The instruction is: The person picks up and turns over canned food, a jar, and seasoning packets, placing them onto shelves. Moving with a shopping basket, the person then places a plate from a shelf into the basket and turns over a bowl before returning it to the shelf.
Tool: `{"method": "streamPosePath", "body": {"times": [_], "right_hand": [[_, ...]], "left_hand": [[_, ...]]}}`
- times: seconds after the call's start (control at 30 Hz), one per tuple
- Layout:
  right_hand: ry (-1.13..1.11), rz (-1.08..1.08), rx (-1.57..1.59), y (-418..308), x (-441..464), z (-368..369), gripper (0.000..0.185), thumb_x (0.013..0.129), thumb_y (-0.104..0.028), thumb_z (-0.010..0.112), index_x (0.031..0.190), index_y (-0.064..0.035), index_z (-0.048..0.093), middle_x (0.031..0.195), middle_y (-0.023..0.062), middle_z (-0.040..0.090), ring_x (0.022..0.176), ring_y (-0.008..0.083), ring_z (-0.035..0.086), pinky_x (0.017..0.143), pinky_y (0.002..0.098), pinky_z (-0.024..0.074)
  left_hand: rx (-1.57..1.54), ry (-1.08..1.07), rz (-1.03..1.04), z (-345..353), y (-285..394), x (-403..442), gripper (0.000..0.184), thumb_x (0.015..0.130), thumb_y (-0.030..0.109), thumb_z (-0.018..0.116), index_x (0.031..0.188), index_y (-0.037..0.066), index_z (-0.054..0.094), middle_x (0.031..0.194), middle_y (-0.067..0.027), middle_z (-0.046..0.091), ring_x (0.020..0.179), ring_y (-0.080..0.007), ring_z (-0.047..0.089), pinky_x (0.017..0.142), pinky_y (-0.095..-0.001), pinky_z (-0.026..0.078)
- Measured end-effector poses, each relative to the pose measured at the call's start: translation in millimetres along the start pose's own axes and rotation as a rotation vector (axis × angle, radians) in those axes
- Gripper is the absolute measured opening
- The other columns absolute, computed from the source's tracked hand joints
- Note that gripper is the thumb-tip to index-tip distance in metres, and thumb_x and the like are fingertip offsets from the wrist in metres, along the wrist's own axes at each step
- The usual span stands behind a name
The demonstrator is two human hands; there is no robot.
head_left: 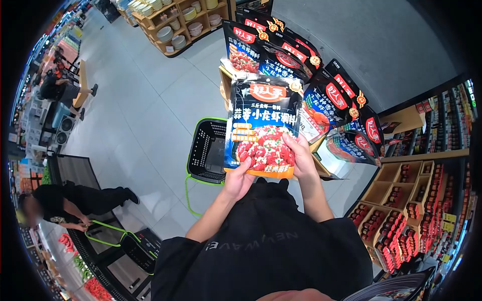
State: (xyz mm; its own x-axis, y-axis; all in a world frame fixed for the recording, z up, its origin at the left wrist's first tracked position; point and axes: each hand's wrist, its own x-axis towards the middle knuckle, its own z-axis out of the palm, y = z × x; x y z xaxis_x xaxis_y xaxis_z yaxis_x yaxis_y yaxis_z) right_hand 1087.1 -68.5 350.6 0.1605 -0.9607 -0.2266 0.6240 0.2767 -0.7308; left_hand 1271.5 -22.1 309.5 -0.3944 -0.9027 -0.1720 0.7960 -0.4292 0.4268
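A black and blue crayfish seasoning pouch (261,120), with a red logo and a picture of red crayfish, is held upright in front of me. My left hand (239,179) pinches its lower left corner, thumb on the front. On the right edge, my right hand (299,154) grips it with the thumb across the printed picture. The fingers behind the pouch are hidden. Similar seasoning pouches (329,103) stand in rows on a display just beyond it. Below and to the left, a black shopping basket (207,150) with a green handle is on the floor, partly covered by the pouch.
Shelves of jars with red labels (391,231) line the right side. Stacked bowls fill a wooden shelf (173,30) at the back. At left, a person (75,200) holds another basket (138,248) by its green handle; a second person (57,88) is farther off.
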Motion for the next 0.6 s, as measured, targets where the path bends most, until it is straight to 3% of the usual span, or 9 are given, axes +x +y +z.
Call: {"method": "streamPosePath", "body": {"times": [0.13,0.2,0.3,0.33,0.43,0.47,0.5,0.6], "right_hand": [[0.032,-0.022,-0.058,-2,-4,5,0.032,0.092,-0.007,0.06,0.121,0.0026,0.052,0.112,0.0135,0.064,0.098,0.0195,0.066,0.087,0.0355,0.0546],[0.029,-0.028,-0.08,1,-5,1,0.038,0.087,0.001,0.063,0.123,0.0002,0.051,0.112,0.0092,0.064,0.1,0.0172,0.064,0.088,0.0332,0.0526],[-0.019,-0.143,-0.208,2,-10,5,0.05,0.079,0.003,0.069,0.125,0.0004,0.049,0.114,0.0076,0.061,0.108,0.0156,0.058,0.096,0.0328,0.047],[-0.012,-0.217,-0.228,7,-9,4,0.046,0.082,0.001,0.069,0.125,-0.0001,0.05,0.115,0.0067,0.06,0.109,0.0138,0.056,0.095,0.0313,0.0467],[0.153,-0.196,-0.216,19,-7,2,0.036,0.088,-0.004,0.066,0.122,-0.001,0.053,0.113,0.005,0.061,0.102,0.0118,0.057,0.09,0.0299,0.0477],[0.2,-0.235,-0.181,19,-9,5,0.032,0.088,-0.004,0.066,0.119,-0.0007,0.054,0.11,0.005,0.062,0.098,0.0118,0.058,0.089,0.0303,0.0481],[0.238,-0.305,-0.16,14,-8,4,0.03,0.089,-0.003,0.066,0.117,-0.0004,0.055,0.108,0.0056,0.063,0.096,0.0116,0.059,0.087,0.0299,0.0485],[0.353,-0.549,-0.301,-15,2,-27,0.026,0.087,-0.005,0.068,0.111,0.0018,0.06,0.103,0.0086,0.065,0.093,0.012,0.06,0.082,0.0286,0.0497]], "left_hand": [[0.17,0.017,0.039,1,3,-5,0.051,0.097,0.014,0.047,0.144,0.002,0.031,0.143,-0.0122,0.045,0.13,-0.0246,0.046,0.11,-0.0425,0.035],[0.147,0.042,0.057,-6,1,-4,0.05,0.096,0.013,0.048,0.143,0.003,0.032,0.142,-0.0129,0.045,0.13,-0.0254,0.046,0.111,-0.043,0.033],[-0.197,0.151,0.024,-28,-2,2,0.053,0.093,0.016,0.054,0.14,0.003,0.036,0.141,-0.014,0.046,0.13,-0.0277,0.046,0.111,-0.0458,0.033],[-0.183,0.15,0.014,-34,-1,3,0.054,0.092,0.018,0.055,0.141,0.003,0.036,0.141,-0.014,0.047,0.13,-0.0294,0.044,0.112,-0.0479,0.031],[-0.167,0.174,-0.017,-45,-1,5,0.044,0.092,0.016,0.057,0.132,0.005,0.045,0.13,-0.0112,0.055,0.123,-0.0234,0.051,0.105,-0.0435,0.039],[-0.016,0.304,-0.057,-50,-3,4,0.039,0.092,0.019,0.057,0.128,0.007,0.049,0.129,-0.0109,0.056,0.121,-0.0235,0.052,0.103,-0.043,0.039],[0.136,0.432,-0.093,-53,-5,4,0.034,0.093,0.022,0.057,0.123,0.009,0.052,0.127,-0.0107,0.057,0.12,-0.0235,0.053,0.102,-0.0425,0.039],[0.185,0.382,-0.039,-62,-6,0,0.024,0.094,0.022,0.057,0.114,0.009,0.055,0.116,-0.0091,0.061,0.112,-0.0211,0.056,0.095,-0.039,0.043]]}}
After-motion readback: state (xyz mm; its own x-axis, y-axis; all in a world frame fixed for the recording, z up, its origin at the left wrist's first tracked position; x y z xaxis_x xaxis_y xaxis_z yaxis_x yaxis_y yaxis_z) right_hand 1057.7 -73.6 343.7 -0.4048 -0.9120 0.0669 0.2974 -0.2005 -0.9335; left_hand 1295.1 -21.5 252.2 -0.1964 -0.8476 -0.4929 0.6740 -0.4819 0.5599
